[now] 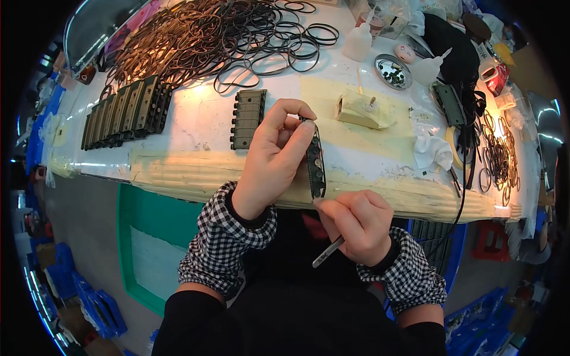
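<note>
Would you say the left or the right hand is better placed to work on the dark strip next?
Probably the right. The right hand holds metal tweezers and its fingertips sit at the lower end of the dark strip, while the left hand is occupied gripping the strip upright.

My left hand (270,160) covers most of the dark strip (316,163), only one edge shows. Tweezers' (328,252) tip hidden inside my right hand (356,222). Contents of the small metal dish (393,71) too small to tell.
</note>
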Available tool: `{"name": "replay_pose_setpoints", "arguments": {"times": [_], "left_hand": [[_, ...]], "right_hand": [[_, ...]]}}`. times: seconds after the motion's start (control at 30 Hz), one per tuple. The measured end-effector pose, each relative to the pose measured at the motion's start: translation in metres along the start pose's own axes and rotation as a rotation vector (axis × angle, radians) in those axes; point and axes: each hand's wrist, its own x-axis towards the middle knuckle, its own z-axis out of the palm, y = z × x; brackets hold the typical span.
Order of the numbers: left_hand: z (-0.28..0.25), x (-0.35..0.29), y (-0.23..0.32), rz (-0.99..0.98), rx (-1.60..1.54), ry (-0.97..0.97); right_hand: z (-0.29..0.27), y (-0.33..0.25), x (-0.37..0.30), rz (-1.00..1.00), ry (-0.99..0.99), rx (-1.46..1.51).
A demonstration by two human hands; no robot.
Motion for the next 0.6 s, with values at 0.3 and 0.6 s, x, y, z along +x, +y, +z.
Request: {"name": "replay_pose_setpoints", "arguments": {"times": [0.3,0.6], "left_hand": [[-0.001,-0.001,0.0,-0.008,0.005,-0.017],[-0.002,0.0,-0.001,-0.012,0.019,-0.012]], "right_hand": [[-0.003,-0.001,0.002,-0.095,0.026,-0.086],[-0.007,-0.002,-0.007,-0.152,-0.031,-0.226]]}}
